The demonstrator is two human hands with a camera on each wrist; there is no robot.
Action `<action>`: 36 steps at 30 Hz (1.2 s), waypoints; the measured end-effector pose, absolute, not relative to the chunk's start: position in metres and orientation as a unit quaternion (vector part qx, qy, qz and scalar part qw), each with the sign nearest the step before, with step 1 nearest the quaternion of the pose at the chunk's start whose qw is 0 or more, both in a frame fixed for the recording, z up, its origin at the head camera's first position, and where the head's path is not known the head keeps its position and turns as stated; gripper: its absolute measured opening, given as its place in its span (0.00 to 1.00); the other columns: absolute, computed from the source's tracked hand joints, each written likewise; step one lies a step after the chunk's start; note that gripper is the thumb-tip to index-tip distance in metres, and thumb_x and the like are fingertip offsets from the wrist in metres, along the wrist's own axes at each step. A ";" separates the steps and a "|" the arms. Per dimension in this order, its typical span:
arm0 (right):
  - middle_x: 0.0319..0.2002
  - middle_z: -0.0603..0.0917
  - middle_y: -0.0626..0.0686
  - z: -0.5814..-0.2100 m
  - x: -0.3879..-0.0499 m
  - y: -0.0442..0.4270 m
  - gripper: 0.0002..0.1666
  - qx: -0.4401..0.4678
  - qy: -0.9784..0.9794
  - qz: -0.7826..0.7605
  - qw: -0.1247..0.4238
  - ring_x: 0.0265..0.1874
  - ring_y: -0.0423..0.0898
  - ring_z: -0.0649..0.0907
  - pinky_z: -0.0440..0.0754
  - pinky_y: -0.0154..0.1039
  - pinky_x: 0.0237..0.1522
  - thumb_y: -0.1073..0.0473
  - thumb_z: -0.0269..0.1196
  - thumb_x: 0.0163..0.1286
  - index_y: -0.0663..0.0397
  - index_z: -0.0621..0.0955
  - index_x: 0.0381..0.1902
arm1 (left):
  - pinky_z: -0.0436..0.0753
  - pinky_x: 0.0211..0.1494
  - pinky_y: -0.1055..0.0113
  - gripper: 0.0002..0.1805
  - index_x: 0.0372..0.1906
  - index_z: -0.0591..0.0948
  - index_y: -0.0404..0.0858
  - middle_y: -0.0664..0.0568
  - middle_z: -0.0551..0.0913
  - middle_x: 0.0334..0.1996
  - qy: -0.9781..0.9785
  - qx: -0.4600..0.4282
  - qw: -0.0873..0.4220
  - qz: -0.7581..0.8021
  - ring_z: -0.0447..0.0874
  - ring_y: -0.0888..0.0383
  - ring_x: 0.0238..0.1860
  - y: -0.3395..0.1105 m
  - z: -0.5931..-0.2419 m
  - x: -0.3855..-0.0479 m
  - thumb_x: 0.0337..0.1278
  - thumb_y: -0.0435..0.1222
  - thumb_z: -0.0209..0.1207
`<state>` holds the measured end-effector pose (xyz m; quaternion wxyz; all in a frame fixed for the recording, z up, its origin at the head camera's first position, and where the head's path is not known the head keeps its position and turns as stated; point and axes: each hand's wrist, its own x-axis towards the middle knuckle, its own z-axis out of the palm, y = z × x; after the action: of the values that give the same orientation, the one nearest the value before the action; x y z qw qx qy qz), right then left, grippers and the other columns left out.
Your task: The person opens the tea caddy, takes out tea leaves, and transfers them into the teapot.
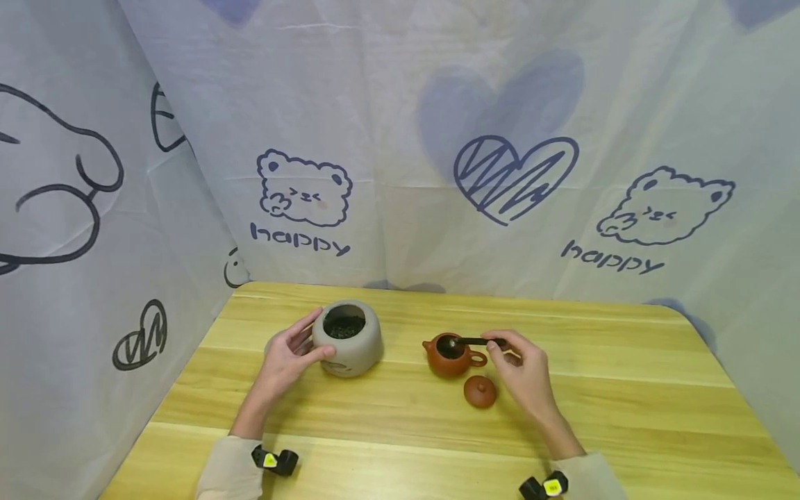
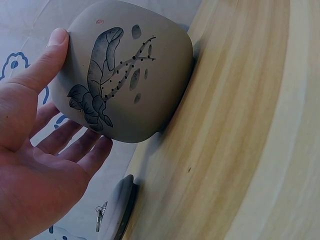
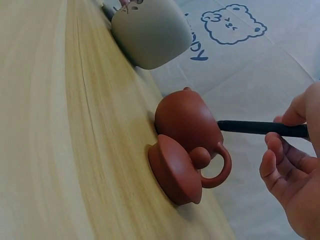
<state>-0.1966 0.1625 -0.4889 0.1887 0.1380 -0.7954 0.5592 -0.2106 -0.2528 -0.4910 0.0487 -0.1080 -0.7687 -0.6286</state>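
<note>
A grey jar with dark leaves inside stands at the left of the table. My left hand holds its side, thumb in front and fingers behind; the left wrist view shows a painted plant on the jar. My right hand pinches the dark handle of a scoop, whose tip is in the open mouth of a reddish-brown teapot. Dark contents show inside the teapot. Its lid lies on the table just in front of the pot, knob up.
A grey lid with a small metal ring rests beyond the jar in the left wrist view, mostly hidden by my left hand in the head view. Printed cloth hangs behind the wooden table and along its left side.
</note>
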 end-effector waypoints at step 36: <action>0.29 0.83 0.66 -0.468 -0.193 0.179 0.11 0.033 -0.724 0.654 0.218 0.20 0.45 0.78 0.80 0.32 0.21 0.64 0.60 0.78 0.67 0.85 0.46 | 0.72 0.69 0.72 0.42 0.77 0.67 0.38 0.44 0.65 0.76 -0.775 -0.106 0.044 -0.622 0.64 0.44 0.75 -0.254 -0.490 -0.210 0.59 0.31 0.73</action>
<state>-0.1929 0.1792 -0.4679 0.2181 0.0334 -0.7238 0.6538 -0.2098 -0.2538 -0.4895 0.0445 -0.1057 -0.7746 -0.6220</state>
